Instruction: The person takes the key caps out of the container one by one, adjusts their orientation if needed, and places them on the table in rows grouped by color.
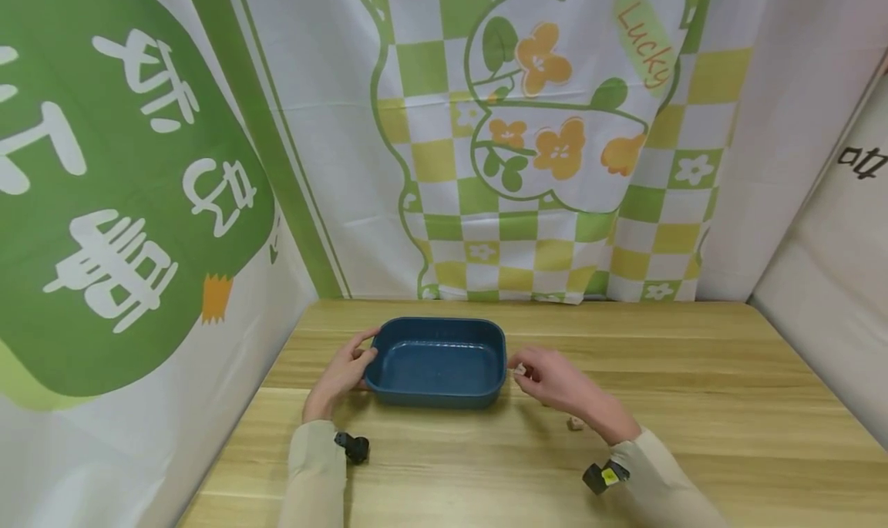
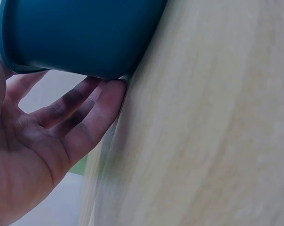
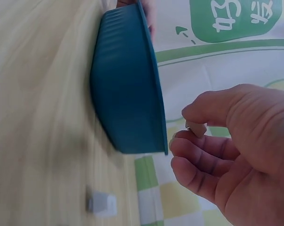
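Note:
A dark blue rectangular plastic basin [image 1: 437, 399] stands on the table. My left hand [image 1: 344, 370] grips its left end, thumb at the rim; in the left wrist view, bent fingers [image 2: 97, 113] bear against the outer wall low down by the table. Just off the basin's right end, my right hand [image 1: 555, 378] pinches a small pale block [image 3: 196, 128] between thumb and index finger, the other fingers curled loosely below. Seen in the right wrist view, the block is beside the basin's rim, outside it. The basin's inside shows only its bare floor in the head view.
Another small pale block [image 1: 574, 422] lies on the wood-grain table [image 1: 444, 474] under my right forearm. A patterned green and white cloth [image 1: 499, 227] hangs behind the table's back edge. White printed sheeting [image 1: 264, 312] closes off the left side.

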A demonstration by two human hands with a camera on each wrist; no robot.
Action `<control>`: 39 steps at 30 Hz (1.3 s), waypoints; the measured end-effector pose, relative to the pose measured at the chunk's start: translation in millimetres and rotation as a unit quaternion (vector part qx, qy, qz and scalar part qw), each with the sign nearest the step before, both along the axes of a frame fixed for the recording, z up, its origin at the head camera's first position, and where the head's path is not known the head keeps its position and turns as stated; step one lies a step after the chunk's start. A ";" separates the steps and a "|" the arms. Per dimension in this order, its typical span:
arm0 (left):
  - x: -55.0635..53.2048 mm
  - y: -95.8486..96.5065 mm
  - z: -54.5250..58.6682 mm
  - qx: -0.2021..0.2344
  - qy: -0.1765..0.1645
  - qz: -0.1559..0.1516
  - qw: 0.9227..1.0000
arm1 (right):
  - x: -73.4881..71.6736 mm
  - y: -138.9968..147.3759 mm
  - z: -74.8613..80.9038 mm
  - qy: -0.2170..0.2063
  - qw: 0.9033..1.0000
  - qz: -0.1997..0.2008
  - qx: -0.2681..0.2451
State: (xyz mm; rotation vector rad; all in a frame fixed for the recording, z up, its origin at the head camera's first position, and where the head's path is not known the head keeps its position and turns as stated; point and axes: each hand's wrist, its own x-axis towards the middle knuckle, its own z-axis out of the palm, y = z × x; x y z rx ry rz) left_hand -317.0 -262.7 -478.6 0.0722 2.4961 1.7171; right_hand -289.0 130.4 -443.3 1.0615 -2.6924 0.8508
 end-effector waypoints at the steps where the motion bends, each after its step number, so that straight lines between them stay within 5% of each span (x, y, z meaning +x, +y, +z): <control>1: 1.3 1.0 3.2 0.001 -0.003 -0.001 1.000 | 0.6 2.9 -1.6 -0.001 1.000 -0.002 0.001; 11: -3.1 -1.3 -4.3 -0.003 -0.001 0.001 1.000 | 11.0 24.3 -14.6 0.002 1.000 -0.012 0.020; 22: 7.0 4.6 16.9 0.011 -0.012 -0.008 1.000 | 20.3 41.3 -27.2 0.034 0.999 0.006 0.035; 31: -5.7 -2.3 -5.4 -0.001 -0.002 0.004 1.000 | 27.0 47.7 -31.6 0.020 0.998 -0.024 0.062; 39: -5.5 -2.9 -6.3 0.006 -0.007 0.010 1.000 | 28.5 46.5 -35.4 0.000 0.996 -0.023 0.081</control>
